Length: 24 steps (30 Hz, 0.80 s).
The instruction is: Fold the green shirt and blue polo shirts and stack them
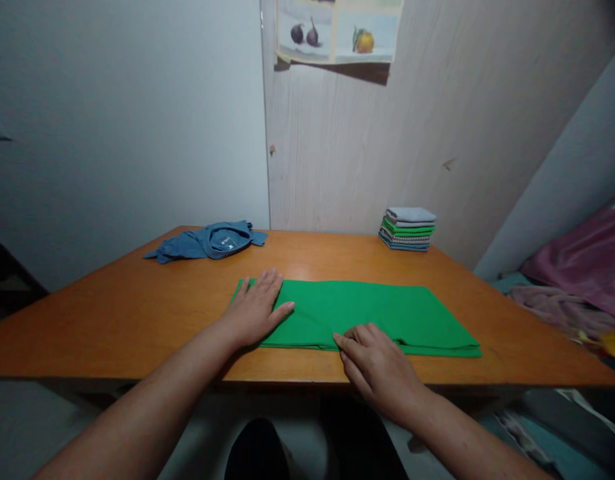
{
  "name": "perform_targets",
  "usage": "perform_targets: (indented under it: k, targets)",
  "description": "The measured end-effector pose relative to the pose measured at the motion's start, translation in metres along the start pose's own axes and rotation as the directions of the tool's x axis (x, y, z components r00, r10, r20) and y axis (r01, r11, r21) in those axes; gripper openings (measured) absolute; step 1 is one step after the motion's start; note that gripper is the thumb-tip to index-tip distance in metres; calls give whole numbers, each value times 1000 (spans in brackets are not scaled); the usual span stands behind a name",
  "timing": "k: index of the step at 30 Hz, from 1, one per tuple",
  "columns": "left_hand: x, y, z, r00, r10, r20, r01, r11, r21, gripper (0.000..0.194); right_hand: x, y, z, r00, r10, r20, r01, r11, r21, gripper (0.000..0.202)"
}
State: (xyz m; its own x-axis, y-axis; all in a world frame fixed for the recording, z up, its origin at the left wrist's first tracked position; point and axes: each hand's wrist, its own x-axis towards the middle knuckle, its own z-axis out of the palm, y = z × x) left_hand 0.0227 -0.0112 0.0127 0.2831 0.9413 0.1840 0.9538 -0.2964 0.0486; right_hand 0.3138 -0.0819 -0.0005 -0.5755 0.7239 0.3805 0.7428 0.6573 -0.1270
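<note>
Clock centred on the cloth, 12 = away from the person.

Nearest: the person's dark-clad legs point(257, 453), at 6, below the table edge. Both bare forearms come up over that edge, from 7 and 5.

Right hand point(377, 363): at 6, fingers curled, thumb and index pinching the near edge of the green cloth point(337, 303). Left hand point(254, 310): at 9, not gripping; palm down, fingers spread, pressing flat on the cloth's left end.

Green cloth: folded in layers into a wide strip, lying flat at the near-middle of the orange-brown table point(112, 313), long side facing the person. Near edge shows stacked layers and small puckers either side of the right hand.

At 3, off the table: pink fabric point(582, 260), with something yellow point(614, 343) just below it; too dim and blurred to say what that is.

At 10, far left of the table: blue garment point(210, 241), crumpled, neck opening up, white print inside.

At 1, far right: neat folded stack point(408, 230), pale grey on top, green under it, patterned and blue layers lower.

Farthest, at 12: wood-grain panel point(332, 160) carrying a poster point(340, 33), 2 dark figs and 1 orange fruit.
</note>
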Motion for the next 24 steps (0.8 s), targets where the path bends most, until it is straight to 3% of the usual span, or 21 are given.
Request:
perform_targets:
  k: [5,8,11,15,20,24]
  targets:
    - [-5,-2,11,995,-6,104,9,999,-31,87,-1,1,2,1000,3,-14,-3,1000,24,32]
    - [-1,-1,5,990,-19,141,24,999,-27,89,-1,2,3,1000,2,-28,-1,1000,24,31]
    - [6,13,-6,995,-29,93,29,1000,3,86,-1,2,4,999,-2,-43,3,1000,14,30]
    - [15,39,-5,993,116,1,-116,993,1,74,0,2,6,998,-14,-65,14,1000,5,28]
    - [18,46,13,991,94,92,-90,995,-54,82,0,1,6,998,-2,-60,4,1000,25,28]
    - [22,44,10,987,74,142,-68,997,-47,83,0,0,5,999,8,-48,-6,999,34,27]
